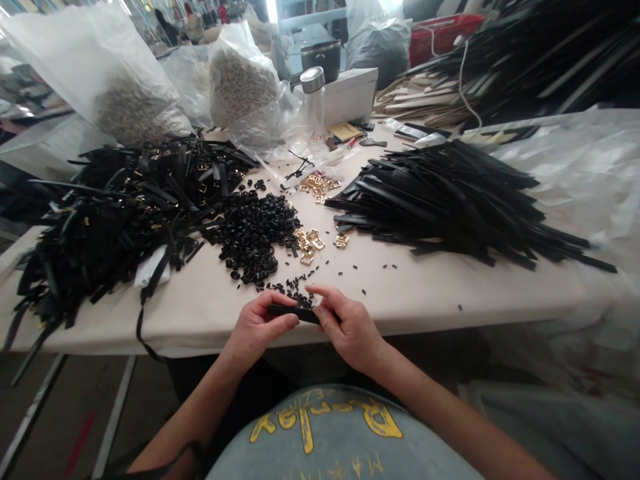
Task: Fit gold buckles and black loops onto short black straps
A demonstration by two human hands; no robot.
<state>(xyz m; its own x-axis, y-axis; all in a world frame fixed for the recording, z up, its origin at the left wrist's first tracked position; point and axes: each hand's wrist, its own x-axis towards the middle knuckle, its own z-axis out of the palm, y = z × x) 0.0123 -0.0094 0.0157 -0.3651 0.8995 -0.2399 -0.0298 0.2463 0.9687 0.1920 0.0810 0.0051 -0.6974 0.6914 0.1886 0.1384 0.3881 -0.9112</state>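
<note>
At the table's front edge, my left hand (261, 327) and my right hand (350, 328) pinch a short black strap (305, 313) between them. The strap lies roughly level, with its ends partly hidden by my fingers. Just beyond it are scattered tiny black pieces (295, 291). Farther off sits a heap of small black loops (260, 227). Gold buckles (309, 243) lie to the right of that heap, with more gold buckles (318, 185) behind. A pile of long black straps (435, 200) spreads on the right.
On the left is a large heap of black straps with gold buckles (150, 180), some hanging over the edge. Clear plastic bags (243, 77), a glass bottle (315, 107) and a white box (353, 97) stand at the back. Plastic sheeting (590, 193) covers the right side.
</note>
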